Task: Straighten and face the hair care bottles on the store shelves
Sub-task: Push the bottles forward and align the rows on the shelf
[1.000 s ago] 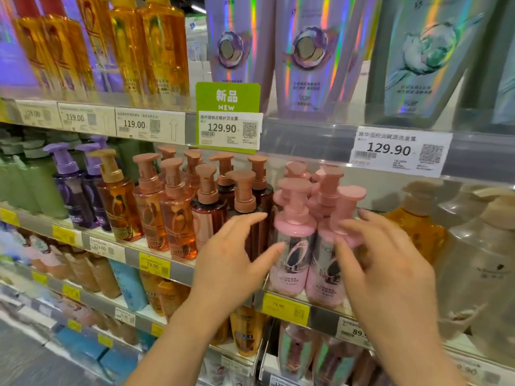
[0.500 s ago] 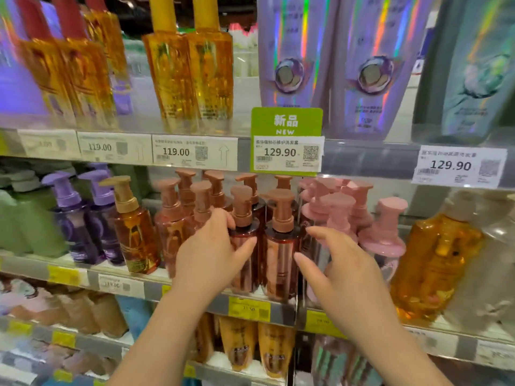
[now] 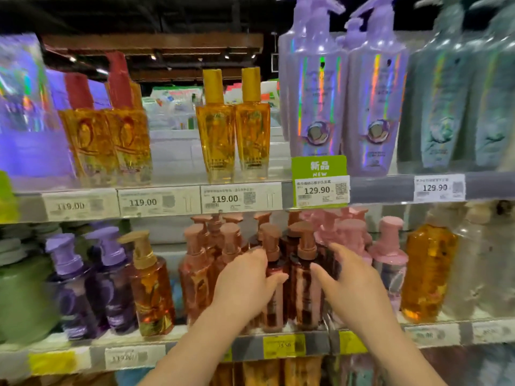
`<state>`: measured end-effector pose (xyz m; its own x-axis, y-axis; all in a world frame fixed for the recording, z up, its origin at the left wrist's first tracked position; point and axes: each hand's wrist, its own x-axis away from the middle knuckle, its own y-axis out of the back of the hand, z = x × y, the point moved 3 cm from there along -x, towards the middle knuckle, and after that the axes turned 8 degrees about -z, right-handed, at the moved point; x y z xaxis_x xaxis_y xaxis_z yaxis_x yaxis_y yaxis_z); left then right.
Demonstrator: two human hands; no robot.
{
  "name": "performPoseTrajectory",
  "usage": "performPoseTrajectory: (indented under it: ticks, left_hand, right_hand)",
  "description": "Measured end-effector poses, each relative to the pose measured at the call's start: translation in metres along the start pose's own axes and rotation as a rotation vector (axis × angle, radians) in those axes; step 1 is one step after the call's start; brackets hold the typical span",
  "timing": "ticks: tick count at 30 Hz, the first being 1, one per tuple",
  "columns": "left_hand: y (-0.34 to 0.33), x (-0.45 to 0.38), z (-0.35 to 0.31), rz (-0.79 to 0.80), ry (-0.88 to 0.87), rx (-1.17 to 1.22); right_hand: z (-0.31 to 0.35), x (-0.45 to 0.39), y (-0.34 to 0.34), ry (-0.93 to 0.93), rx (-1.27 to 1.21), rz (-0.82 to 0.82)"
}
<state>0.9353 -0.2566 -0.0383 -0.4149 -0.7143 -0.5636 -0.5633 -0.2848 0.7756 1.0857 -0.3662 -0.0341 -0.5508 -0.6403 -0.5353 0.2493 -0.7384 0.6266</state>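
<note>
Two dark brown pump bottles stand side by side at the front of the middle shelf (image 3: 178, 348). My left hand (image 3: 245, 282) grips the left brown bottle (image 3: 278, 309), with the thumb across its front. My right hand (image 3: 354, 288) holds the right brown bottle (image 3: 305, 291) from its right side, fingers reaching behind it. Both bottles are upright, pumps pointing roughly forward. The picture is blurred by motion.
Copper pump bottles (image 3: 195, 274) crowd the left, pink pump bottles (image 3: 390, 246) and an amber bottle (image 3: 429, 271) the right. Further left stand a golden pump bottle (image 3: 150, 285) and purple bottles (image 3: 72, 288). Above are golden oil bottles (image 3: 234, 135), lavender bottles (image 3: 315, 93) and a green NEW tag (image 3: 319, 165).
Both hands moved left from the pink bottles to the dark brown pair and closed on them. The view has tilted upward.
</note>
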Motion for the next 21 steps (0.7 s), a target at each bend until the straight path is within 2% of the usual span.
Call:
performPoseTrajectory:
  ticks: [5, 7, 9, 14, 16, 18, 21]
  left_hand:
    - [0.007, 0.003, 0.011, 0.011, -0.005, 0.161]
    - [0.016, 0.011, 0.019, -0.027, 0.013, 0.231]
    - [0.031, 0.022, 0.034, -0.122, 0.034, 0.260]
    - [0.070, 0.035, 0.093, -0.390, 0.163, 0.217]
    - [0.074, 0.035, 0.112, -0.435, 0.217, 0.214]
    - [0.071, 0.034, 0.122, -0.380, 0.274, 0.183]
    - [0.062, 0.029, 0.125, -0.204, 0.317, 0.149]
  right_hand:
    - [0.014, 0.018, -0.009, 0.059, -0.148, -0.206]
    - [0.021, 0.024, -0.015, 0.044, -0.229, -0.237]
    - [0.029, 0.027, -0.024, 0.041, -0.261, -0.202]
    - [0.060, 0.028, -0.053, 0.149, -0.217, 0.017]
    - [0.072, 0.026, -0.064, 0.186, -0.177, 0.078]
    - [0.084, 0.022, -0.072, 0.210, -0.152, 0.087]
    - [0.098, 0.014, -0.085, 0.210, -0.086, 0.088]
